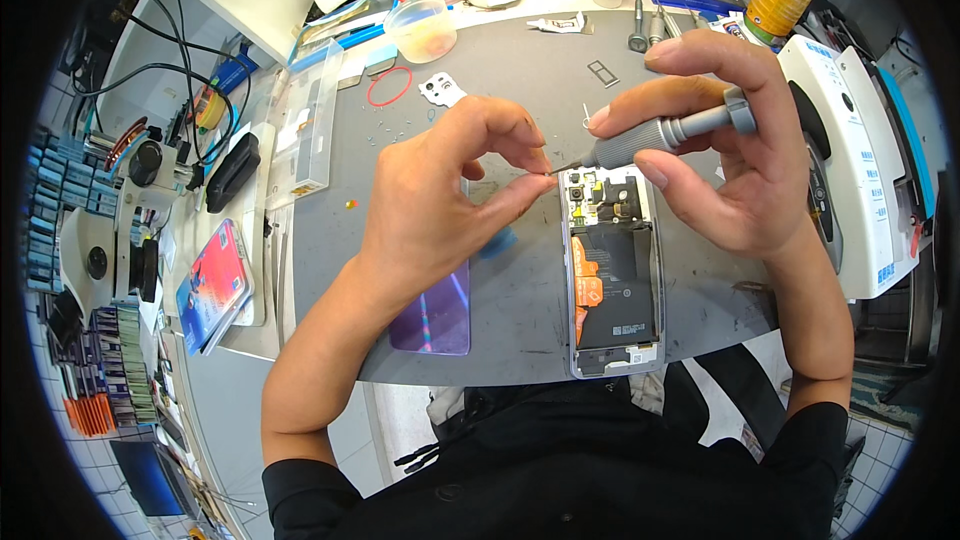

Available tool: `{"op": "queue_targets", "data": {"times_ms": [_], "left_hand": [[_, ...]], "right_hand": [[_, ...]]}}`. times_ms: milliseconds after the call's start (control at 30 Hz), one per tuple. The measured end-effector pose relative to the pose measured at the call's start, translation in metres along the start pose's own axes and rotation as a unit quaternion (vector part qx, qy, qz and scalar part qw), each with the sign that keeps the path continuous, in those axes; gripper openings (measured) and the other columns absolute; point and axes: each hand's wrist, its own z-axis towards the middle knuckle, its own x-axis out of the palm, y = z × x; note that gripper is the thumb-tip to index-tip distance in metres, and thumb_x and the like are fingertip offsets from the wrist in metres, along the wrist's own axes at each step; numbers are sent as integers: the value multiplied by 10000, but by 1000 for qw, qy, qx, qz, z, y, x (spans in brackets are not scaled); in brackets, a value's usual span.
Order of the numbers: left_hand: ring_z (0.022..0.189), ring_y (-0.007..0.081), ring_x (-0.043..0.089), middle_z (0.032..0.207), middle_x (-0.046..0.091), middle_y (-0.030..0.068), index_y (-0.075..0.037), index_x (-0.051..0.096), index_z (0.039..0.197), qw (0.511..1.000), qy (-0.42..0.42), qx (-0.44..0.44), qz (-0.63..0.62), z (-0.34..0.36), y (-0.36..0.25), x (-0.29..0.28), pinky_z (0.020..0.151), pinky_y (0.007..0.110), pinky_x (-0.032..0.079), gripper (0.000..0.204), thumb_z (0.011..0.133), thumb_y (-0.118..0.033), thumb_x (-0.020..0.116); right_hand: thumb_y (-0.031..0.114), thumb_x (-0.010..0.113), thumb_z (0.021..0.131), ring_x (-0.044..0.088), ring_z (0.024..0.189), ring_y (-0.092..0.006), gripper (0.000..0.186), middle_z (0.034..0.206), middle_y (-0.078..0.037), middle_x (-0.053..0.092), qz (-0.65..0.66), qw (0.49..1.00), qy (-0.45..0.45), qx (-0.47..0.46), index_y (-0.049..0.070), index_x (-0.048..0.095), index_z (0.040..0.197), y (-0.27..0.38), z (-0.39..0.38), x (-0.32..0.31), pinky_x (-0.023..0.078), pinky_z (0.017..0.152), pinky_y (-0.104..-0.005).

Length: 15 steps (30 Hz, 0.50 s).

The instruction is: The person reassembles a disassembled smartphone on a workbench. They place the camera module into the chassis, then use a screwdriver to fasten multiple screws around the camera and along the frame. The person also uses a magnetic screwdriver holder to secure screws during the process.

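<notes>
My right hand (pixel 755 165) grips a grey precision screwdriver (pixel 630 143), holding it nearly level with its tip pointing left. My left hand (pixel 425 185) is closed in a pinch, thumb and forefinger meeting right at the screwdriver's tip; anything between them is too small to make out. Below the tip lies an opened phone (pixel 657 310), its black battery (pixel 622 270), orange flex piece (pixel 588 285) and upper circuit parts exposed. A purple glossy back panel (pixel 435 315) rests to its left, partly behind my left forearm.
Tiny screws (pixel 397 128), a silver bracket (pixel 440 90) and a red rubber band (pixel 390 87) lie on the grey mat (pixel 520 310). A plastic tub (pixel 422 30) stands behind them. More screwdrivers (pixel 638 25) stand at the back; a white machine (pixel 850 170) borders the right, a clear case (pixel 315 130) the left.
</notes>
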Motion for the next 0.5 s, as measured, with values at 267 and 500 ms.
{"op": "queue_targets", "data": {"times_ms": [267,500], "left_hand": [[897,93,720,914,736,-1,-97,582,1078,999,-3,23,22,-1,2,1,689,226,498,402,793,-26,856],[903,101,727,910,741,-1,-90,590,1107,997,-10,47,53,-1,4,3,680,221,495,410,798,-25,852]], "right_hand": [[-94,673,840,726,1062,-268,565,1078,-196,718,-21,1000,15,17,8,430,1339,4,1,3,626,775,-297],[-71,727,847,750,1001,-277,507,1054,-188,736,-55,997,18,-55,0,479,1283,1,0,6,606,849,-324]]}}
